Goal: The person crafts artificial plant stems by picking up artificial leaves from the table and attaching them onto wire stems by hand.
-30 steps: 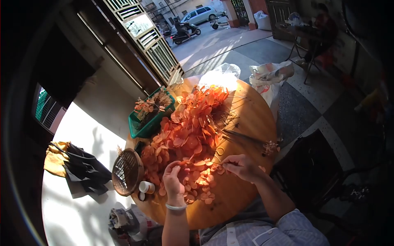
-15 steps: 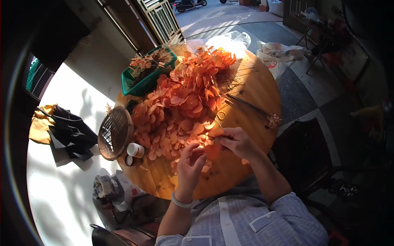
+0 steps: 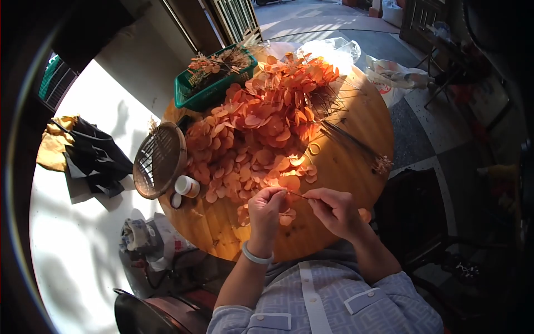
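Observation:
Over the near side of the round table, my left hand (image 3: 265,214) is closed in a pinch beside a round orange leaf (image 3: 290,182). My right hand (image 3: 337,212) pinches a thin brown stem (image 3: 298,195) that runs across to the left fingertips. Exactly what the left fingers grip at their tips is too small to see clearly. Just beyond both hands spreads a large heap of loose orange leaves (image 3: 261,122). A few leaves lie under and around the hands.
A green basket (image 3: 206,99) with dried sprigs stands at the table's back left. A woven tray (image 3: 181,150) and a white bottle (image 3: 187,186) are on the left. Dark stems (image 3: 356,143) and a yellow ring (image 3: 314,148) lie on the wooden table (image 3: 356,172). Plastic bags (image 3: 342,51) sit behind.
My left hand has gone from loosely curled to a pinch at the stem's end. My right hand has shifted slightly right and down, and the stem now stretches between the hands.

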The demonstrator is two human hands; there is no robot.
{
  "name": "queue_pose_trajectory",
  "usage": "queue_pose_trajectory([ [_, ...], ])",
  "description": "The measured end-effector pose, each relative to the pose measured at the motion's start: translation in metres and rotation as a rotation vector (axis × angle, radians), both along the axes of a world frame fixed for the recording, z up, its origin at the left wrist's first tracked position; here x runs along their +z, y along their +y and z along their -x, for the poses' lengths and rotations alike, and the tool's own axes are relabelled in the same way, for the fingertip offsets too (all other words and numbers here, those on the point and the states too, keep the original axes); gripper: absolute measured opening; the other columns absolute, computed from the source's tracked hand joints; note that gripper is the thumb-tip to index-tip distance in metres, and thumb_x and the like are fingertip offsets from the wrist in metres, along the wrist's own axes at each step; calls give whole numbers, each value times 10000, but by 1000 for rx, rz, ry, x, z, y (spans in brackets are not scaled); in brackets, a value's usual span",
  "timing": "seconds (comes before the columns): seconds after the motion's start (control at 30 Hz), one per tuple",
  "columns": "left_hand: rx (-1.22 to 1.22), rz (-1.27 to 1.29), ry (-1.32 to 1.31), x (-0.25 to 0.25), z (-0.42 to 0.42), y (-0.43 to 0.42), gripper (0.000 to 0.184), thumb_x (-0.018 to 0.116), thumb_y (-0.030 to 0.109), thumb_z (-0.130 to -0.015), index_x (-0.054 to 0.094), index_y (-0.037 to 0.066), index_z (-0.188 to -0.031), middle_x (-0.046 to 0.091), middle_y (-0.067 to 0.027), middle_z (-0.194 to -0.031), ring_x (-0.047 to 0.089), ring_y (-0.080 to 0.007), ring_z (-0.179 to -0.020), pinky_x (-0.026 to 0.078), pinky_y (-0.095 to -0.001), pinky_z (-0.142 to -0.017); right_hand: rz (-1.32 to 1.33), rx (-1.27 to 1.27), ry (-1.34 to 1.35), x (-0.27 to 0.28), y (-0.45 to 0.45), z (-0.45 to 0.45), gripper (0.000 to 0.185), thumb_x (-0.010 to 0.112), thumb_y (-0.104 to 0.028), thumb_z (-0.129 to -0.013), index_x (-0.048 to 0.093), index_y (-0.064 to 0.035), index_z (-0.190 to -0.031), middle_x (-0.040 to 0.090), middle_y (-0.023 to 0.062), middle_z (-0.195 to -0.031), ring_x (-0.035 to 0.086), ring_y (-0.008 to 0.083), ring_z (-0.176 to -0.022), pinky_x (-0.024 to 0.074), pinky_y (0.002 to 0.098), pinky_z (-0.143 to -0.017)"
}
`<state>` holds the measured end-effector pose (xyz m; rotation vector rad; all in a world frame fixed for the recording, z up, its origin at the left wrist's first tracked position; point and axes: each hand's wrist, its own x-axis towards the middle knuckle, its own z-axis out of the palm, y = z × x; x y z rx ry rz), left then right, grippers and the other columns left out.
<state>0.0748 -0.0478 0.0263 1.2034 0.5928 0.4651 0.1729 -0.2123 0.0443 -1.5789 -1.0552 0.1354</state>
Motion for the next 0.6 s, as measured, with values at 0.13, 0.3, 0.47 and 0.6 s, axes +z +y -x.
queue_pose_trajectory([
  [0.13, -6, -24, 27, 7, -2, -6, 132, 637, 77, -950, 692, -40, -978, 693, -51, -778, 632, -72, -653, 533, -211, -576, 118, -111, -215, -16, 7, 3, 217, 646, -7, -868, 680, -25, -1081, 710, 164, -933, 717, 308, -806, 563, 367, -670],
  [0.3, 4, -125, 53, 4, 0, -8, 104, 664, 48, -922, 690, -34, -980, 706, -54, -824, 647, -86, -694, 514, -196, -648, 155, -156, -309, -27, 10, 5, 262, 668, -63, -852, 661, -56, -1113, 706, 129, -929, 701, 319, -765, 561, 399, -631],
  [0.47, 55, -1140, 51, -2, 0, -8, 91, 685, 29, -873, 692, 9, -962, 667, -70, -738, 636, -169, -666, 528, -315, -704, 307, -145, -342, -17, 5, 11, 223, 670, -74, -858, 651, -54, -1079, 682, 130, -866, 678, 341, -697, 543, 415, -597],
  [0.6, 67, -1431, -25, -2, -2, -4, 106, 685, 31, -848, 694, 38, -954, 633, -105, -727, 631, -250, -685, 511, -431, -803, 200, -112, -181, -28, 7, 7, 153, 661, -90, -891, 647, -58, -1040, 685, 142, -851, 685, 353, -704, 541, 412, -590],
])
